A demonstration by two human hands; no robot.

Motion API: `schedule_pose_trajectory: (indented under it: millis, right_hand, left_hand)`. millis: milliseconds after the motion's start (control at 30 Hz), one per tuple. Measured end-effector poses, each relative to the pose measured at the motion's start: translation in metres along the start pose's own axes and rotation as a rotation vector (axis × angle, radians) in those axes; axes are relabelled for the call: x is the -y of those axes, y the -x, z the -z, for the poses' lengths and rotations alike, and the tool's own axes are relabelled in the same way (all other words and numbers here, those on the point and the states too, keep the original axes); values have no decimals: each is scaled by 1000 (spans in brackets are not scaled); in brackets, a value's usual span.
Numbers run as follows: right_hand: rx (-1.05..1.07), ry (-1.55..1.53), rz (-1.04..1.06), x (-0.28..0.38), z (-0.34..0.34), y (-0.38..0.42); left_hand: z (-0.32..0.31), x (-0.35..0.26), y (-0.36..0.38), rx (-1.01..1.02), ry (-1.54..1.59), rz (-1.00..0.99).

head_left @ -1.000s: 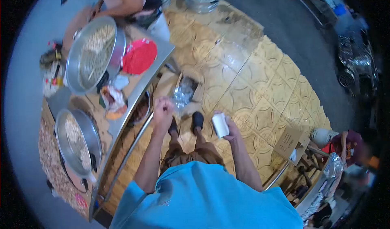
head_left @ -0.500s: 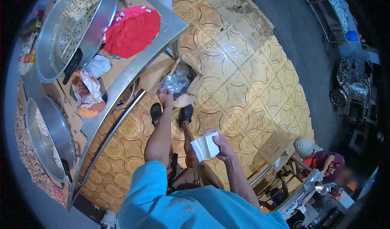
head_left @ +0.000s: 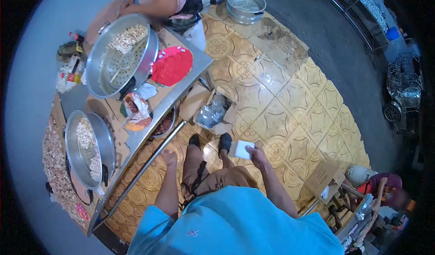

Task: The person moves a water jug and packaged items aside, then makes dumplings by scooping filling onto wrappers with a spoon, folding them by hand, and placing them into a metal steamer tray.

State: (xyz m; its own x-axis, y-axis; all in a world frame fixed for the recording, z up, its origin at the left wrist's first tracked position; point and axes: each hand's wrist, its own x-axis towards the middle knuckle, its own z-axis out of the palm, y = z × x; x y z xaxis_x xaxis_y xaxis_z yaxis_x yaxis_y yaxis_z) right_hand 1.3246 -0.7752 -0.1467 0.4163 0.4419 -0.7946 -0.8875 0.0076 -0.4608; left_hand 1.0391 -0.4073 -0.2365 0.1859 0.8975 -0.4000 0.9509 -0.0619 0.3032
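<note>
My right hand (head_left: 257, 156) grips a stack of white sheets (head_left: 244, 149) in front of my body, thumb on top. My left hand (head_left: 169, 158) is down beside the metal rail of the table, holding nothing that I can see, its fingers loosely apart and a little blurred. Beyond my feet, an open cardboard box (head_left: 227, 127) with clear plastic bags (head_left: 212, 113) inside stands on the tiled floor. Left of my left hand is the metal-edged table (head_left: 149, 127).
Two steamer pots (head_left: 152, 58) (head_left: 106, 137) holding pale food stand on the table, near a red cloth (head_left: 174, 67) and a food packet (head_left: 137, 112). A person (head_left: 165, 1) is at the table's far end; another person (head_left: 383, 189) is at right near a carton (head_left: 321, 180).
My left hand has drawn back from the box of plastic bags toward the table's rail. The white stack, fanned before, now looks squared. The view has shifted, showing a person behind the table.
</note>
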Motion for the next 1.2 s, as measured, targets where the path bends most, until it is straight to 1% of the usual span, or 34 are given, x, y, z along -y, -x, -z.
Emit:
schedule_pose_trajectory:
  millis: [33,67,100,133,167,200,233,267,300,333,367,433,467,500,533,567,633,667,700,733,767,800,833,900,933,1000,1067,1100,1133,1167,1200]
  right_hand:
    - [-14,-53,-29,-10,22,-12]
    - [27,-106,-28,-25,50,-27]
    - [-25,-66,-16,-29,68,-30]
    - [-80,-21,-6,-32,81,-28]
    - [-136,-18,-9,-28,85,-18]
    - [-140,-16,-14,-28,92,-14]
    - [-183,-42,-12,-32,102,-9]
    - [-229,-75,-6,-37,111,-1]
    - [-260,-84,-24,-40,117,9]
    - [-269,-100,-14,-47,128,14]
    - [-272,-116,-29,-58,141,18]
    - [-237,-109,-39,-83,170,25]
    - [-285,-38,-56,-96,183,21]
    - [-317,-61,-49,-109,193,19]
    - [-319,-71,-51,-107,185,31]
    - [-329,-78,-88,-117,198,28]
    - [-223,-214,-46,-124,204,28]
    - [-275,-222,-45,-115,195,31]
    - [-334,-242,-44,-110,186,36]
    - [-354,-277,-34,-109,187,32]
    - [-356,-339,9,-111,187,29]
    - [-364,-406,55,-113,187,26]
    - [-339,-470,107,-119,193,21]
    - [-238,-528,186,-132,201,16]
    - [-375,-653,199,-133,189,16]
    - [-369,-609,166,-127,169,29]
    - [-368,-566,106,-124,156,27]
    - [-300,-559,109,-124,153,19]
    - [-230,-548,113,-121,150,10]
    - [-189,-619,156,-112,135,10]
    - [-152,-596,152,-102,125,4]
  left_hand:
    - [24,4,11,-35,93,136]
    - [48,8,22,-84,191,268]
    - [59,28,25,-119,196,293]
    - [61,54,25,-128,163,253]
    - [59,82,26,-121,76,160]
    - [58,106,27,-113,-22,11]
    - [63,116,34,-101,-104,-138]
    - [77,100,47,-100,-139,-294]
    - [64,118,47,-28,-235,-170]
    - [63,116,47,36,-329,-52]
    - [60,111,41,36,-331,-74]
    - [57,75,32,-6,-361,-239]
    - [60,53,28,-46,-364,-307]
    - [55,60,17,-56,-357,-306]
    - [56,56,10,-60,-349,-311]
    - [63,41,11,-69,-337,-317]
    - [88,-2,25,-74,-308,-340]
    - [86,-8,19,-142,-279,-534]
    - [70,-1,-9,-68,-439,-441]
    - [94,-40,9,-34,-477,-488]
    - [106,-61,25,-146,-262,-494]
    - [117,-83,25,-27,-368,-476]
    - [117,-97,16,32,-444,-375]
    - [107,-112,-13,-57,-521,-519]
    - [100,-117,-36,-85,-478,-656]
    - [112,-161,-21,-66,-322,-630]
    - [132,-205,9,127,-240,-627]
    - [109,-198,-10,28,-22,-667]
    - [105,-201,-16,30,-22,-670]
    - [102,-204,-18,66,-50,-704]
    - [99,-206,-19,100,-73,-734]
